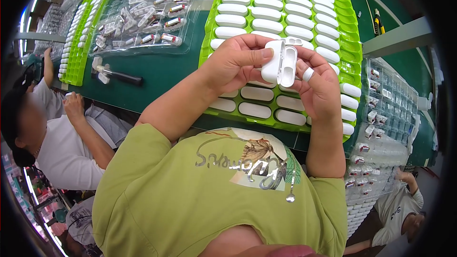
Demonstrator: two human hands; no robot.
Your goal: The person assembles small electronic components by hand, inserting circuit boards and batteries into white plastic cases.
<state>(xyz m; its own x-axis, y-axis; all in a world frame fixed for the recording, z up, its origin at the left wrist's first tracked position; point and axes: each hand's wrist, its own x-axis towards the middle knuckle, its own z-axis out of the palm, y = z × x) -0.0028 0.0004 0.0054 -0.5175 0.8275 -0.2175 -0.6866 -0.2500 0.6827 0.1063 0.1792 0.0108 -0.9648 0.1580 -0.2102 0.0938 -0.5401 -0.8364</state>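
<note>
Both hands hold a small white earbud charging case (272,66), lid swung open, above the tray in front of my chest. My left hand (231,64) pinches one side of it, the thumb on its smooth outer face. From the other side, the fingers of my right hand (321,88) grip the part whose hollow inside shows. A white finger cot (308,74) covers one right fingertip. Just behind the case is a small white piece with oval openings (293,41); whether fingers hold it, I cannot tell. Below lies a bright green tray (350,28) with rows of white rounded cases.
A hammer (119,75) with a black handle lies left on the green table (162,74). Beyond it, a clear plastic tray (193,33) holds loose small parts. A yellow-black cutter (377,23) and another clear tray (390,97) are on the right. Other people sit at both sides.
</note>
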